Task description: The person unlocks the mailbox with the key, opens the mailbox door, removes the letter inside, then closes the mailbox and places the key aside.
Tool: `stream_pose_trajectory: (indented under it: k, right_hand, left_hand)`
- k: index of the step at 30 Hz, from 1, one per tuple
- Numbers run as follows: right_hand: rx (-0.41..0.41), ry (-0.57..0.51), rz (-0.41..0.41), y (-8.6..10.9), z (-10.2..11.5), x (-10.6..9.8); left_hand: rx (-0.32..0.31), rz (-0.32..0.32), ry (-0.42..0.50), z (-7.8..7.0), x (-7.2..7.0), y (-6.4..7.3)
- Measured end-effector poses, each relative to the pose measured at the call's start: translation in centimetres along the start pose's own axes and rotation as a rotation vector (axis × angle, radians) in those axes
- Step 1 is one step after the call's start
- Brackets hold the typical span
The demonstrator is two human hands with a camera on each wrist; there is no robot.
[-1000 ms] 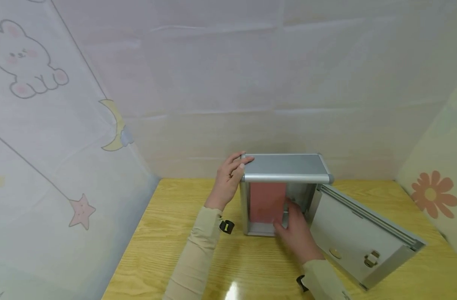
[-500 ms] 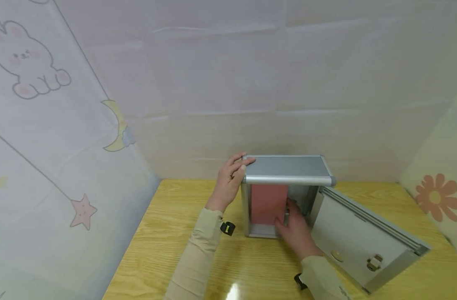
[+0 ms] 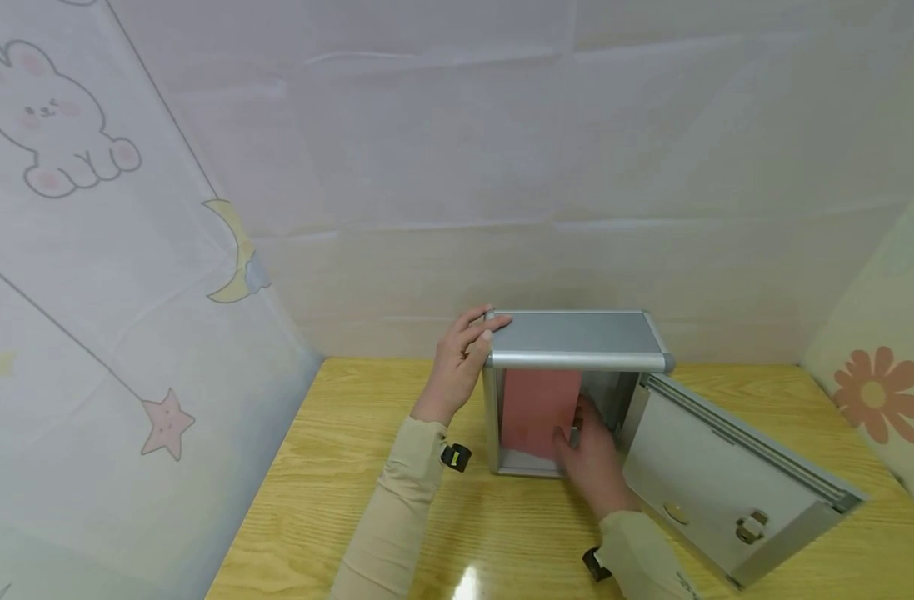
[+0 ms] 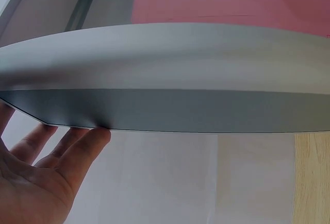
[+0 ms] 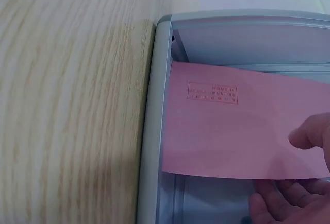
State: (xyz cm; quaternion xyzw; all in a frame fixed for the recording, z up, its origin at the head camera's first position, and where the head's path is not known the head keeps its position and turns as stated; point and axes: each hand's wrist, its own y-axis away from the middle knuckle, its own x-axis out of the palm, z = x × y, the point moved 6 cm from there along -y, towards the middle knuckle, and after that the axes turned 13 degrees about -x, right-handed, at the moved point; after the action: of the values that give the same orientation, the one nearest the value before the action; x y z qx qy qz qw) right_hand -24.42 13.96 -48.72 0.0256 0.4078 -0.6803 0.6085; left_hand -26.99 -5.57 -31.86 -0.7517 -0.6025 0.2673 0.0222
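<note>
A metal box (image 3: 576, 332) with a grey top stands upright, its front open towards me. A pink envelope (image 3: 537, 410) with a small printed red frame is upright inside it, its lower edge slightly slanted. My right hand (image 3: 595, 458) reaches into the box and pinches the envelope's right part; in the right wrist view the thumb (image 5: 309, 131) is over its face and the fingers (image 5: 289, 198) go behind it. My left hand (image 3: 457, 362) rests on the box's upper left corner, fingers spread along the edge; some fingertips pass out of sight behind the panel in the left wrist view.
The box's door (image 3: 726, 467) is swung out to the right over the wooden table (image 3: 337, 467), with a lock fitting (image 3: 751, 527) on its inner face. A pale printed cloth (image 3: 427, 167) hangs behind the table and along both sides.
The envelope has shifted slightly right inside the box, and its lower edge now slants. My right hand has moved a little with it. My left hand stays at the corner.
</note>
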Motion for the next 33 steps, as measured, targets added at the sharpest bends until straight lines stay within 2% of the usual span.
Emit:
stream_pose_trajectory:
  k: [8,15,19,24,30,33]
  right_hand:
    - [0.050,0.013,-0.026,0.6,0.1,0.0]
    - [0.106,-0.041,-0.007,1.0,0.1,0.3]
    - [0.120,-0.086,0.015,1.0,0.2,0.6]
    - [0.093,-0.112,0.002,1.0,0.8,0.4]
    - [0.025,-0.084,-0.051,1.2,1.1,-0.6]
    - [-0.004,-0.063,-0.074,1.2,1.3,-1.5]
  left_hand:
    - [-0.007,0.005,0.010,0.3,0.1,-0.2]
    - [0.002,-0.001,0.011,3.7,0.7,-1.1]
    - [0.006,-0.021,0.008,4.2,0.6,-1.2]
    - [0.028,-0.028,0.004,3.9,0.6,-1.1]
    - [0.027,-0.015,0.029,1.5,0.2,-0.4]
    - [0.017,-0.012,0.022,2.2,0.3,-0.5]
